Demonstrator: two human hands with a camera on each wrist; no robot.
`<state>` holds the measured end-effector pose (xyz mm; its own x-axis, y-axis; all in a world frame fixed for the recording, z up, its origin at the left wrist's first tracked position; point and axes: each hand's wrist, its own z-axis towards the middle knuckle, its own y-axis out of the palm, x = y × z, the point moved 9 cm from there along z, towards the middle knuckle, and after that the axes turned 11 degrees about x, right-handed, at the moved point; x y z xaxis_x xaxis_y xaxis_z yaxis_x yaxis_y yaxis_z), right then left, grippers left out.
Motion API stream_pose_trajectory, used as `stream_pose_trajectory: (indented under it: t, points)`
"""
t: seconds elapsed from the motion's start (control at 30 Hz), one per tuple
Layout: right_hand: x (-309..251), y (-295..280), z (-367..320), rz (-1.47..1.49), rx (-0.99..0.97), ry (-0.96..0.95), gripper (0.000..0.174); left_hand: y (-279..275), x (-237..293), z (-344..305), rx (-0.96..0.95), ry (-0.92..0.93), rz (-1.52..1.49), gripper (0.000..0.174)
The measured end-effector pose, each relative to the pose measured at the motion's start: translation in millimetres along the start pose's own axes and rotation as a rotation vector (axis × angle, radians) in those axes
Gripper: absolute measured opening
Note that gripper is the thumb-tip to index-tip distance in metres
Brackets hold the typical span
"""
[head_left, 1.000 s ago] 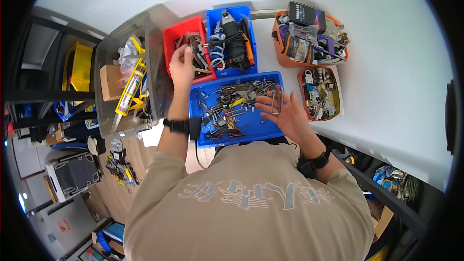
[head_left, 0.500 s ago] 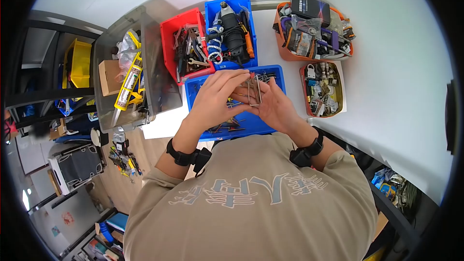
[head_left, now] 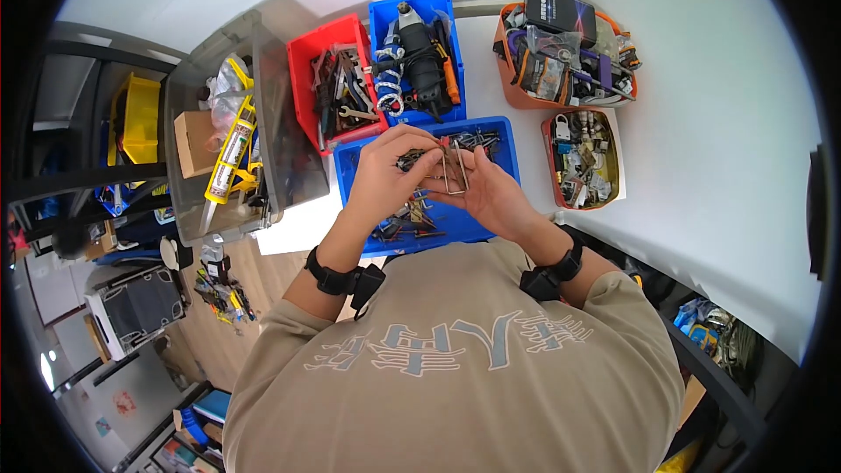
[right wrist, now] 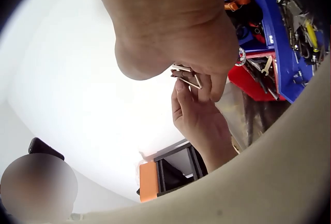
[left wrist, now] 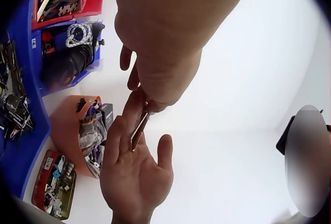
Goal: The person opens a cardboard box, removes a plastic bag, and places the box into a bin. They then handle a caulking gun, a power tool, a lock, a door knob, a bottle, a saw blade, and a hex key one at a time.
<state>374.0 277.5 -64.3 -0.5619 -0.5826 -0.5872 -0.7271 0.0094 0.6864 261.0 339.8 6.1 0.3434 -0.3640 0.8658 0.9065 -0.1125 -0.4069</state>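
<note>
Over the blue tray [head_left: 464,228], both hands meet at a thin metal piece bent like a U [head_left: 465,177]. My right hand [head_left: 498,200] lies palm up, its fingers fairly straight and its thumb held apart, with the piece across the fingers. From the other side my left hand [head_left: 384,180] pinches the piece's end between thumb and fingers. In the right wrist view, the left thumb [right wrist: 180,92] sits right at the metal piece [right wrist: 192,83]. A small reddish-brown part shows beside the metal legs. Loose screws, bits and small metal hardware fill the tray, partly hidden by the hands.
Behind the tray stand a red bin [head_left: 307,79] of wrenches and pliers and a blue bin [head_left: 383,31] with a black power tool. A grey plastic box [head_left: 293,166] with a caulking gun is at left. An orange basket [head_left: 517,96] and a small tin [head_left: 550,166] stand right.
My left hand has come from over the red bin to the metal piece in the right hand, and now pinches it. The right hand has shifted slightly left.
</note>
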Motion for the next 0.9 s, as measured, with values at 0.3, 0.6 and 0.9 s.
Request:
stream_pose_trajectory:
  t: [0.3,0.6,0.9]
  points:
    - [9.0,28.5,5.6,-0.056,-0.054,0.103,0.065,-100.7,-38.3,-70.3,0.109,-0.246,0.048,0.007]
    - [39.8,66.2,27.4,-0.133,-0.233,0.195,0.064,-275.0,-144.1,-334.1,0.236,-0.504,1.496,0.015]
    - [46.9,80.0,12.3,-0.277,-0.296,0.141,0.041,-140.7,-2.0,-120.5,0.148,-0.228,0.329,0.013]
